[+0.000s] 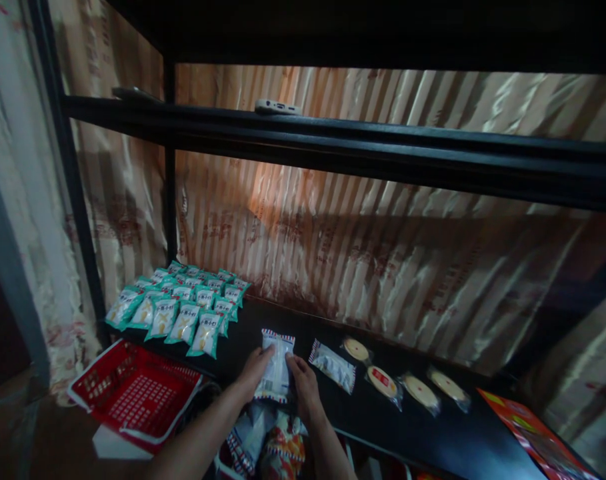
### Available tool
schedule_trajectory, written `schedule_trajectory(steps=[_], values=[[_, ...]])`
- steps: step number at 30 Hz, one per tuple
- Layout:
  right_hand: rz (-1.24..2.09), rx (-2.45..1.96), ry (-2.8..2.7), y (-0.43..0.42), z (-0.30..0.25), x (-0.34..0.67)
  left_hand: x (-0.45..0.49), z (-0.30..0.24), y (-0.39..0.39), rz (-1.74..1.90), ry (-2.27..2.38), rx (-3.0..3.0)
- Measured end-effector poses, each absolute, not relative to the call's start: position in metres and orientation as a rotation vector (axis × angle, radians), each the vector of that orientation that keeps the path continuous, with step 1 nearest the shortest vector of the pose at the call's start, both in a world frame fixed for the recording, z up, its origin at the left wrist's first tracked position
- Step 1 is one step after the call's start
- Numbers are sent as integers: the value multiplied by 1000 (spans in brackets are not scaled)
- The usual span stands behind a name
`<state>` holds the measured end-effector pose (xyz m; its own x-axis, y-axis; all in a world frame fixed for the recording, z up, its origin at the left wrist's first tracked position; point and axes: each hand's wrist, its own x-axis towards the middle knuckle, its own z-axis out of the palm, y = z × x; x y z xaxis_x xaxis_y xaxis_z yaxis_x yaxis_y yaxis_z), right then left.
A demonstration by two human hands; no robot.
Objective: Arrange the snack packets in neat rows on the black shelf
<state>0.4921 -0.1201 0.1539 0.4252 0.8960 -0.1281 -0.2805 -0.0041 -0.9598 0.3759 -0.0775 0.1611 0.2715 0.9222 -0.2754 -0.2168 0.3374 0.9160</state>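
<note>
Both hands grip one white snack packet point(275, 367) with striped red and blue ends, held upright near the front edge of the black shelf point(407, 433). My left hand point(256, 369) has its left side, and my right hand point(304, 381) pinches its right side. Just right of my right hand, a similar striped snack packet point(333, 365) lies flat on the shelf. Below the hands, a container holds several more packets, among them an orange-and-red packet point(284, 450) and white ones with striped ends point(253, 433).
Rows of green-and-white snack bags point(183, 307) cover the shelf's left end. A red plastic basket point(137, 393) stands below them. Several round wrapped items point(383, 381) lie to the right, beyond them a large red packet point(533, 427). A phone point(277, 107) rests on the upper shelf bar point(363, 140).
</note>
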Motion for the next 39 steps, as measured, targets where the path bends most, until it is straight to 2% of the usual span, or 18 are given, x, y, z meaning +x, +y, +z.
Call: schedule_trajectory(steps=[8,16,23,30,39], values=[[969,-1351,-672,-97,134,495,380,146,-55,939,1049,886],[635,-1583,-802,-69,99,491,378,116,-23,976,1135,894],[423,-1688,-1004,-63,92,477,373,107,-7,1022,1251,905],[543,-1629,-1015,-54,89,472,377,114,0,1056,1321,1006],[762,-1537,-896,-39,112,474,395,130,5,1135,1295,1120]])
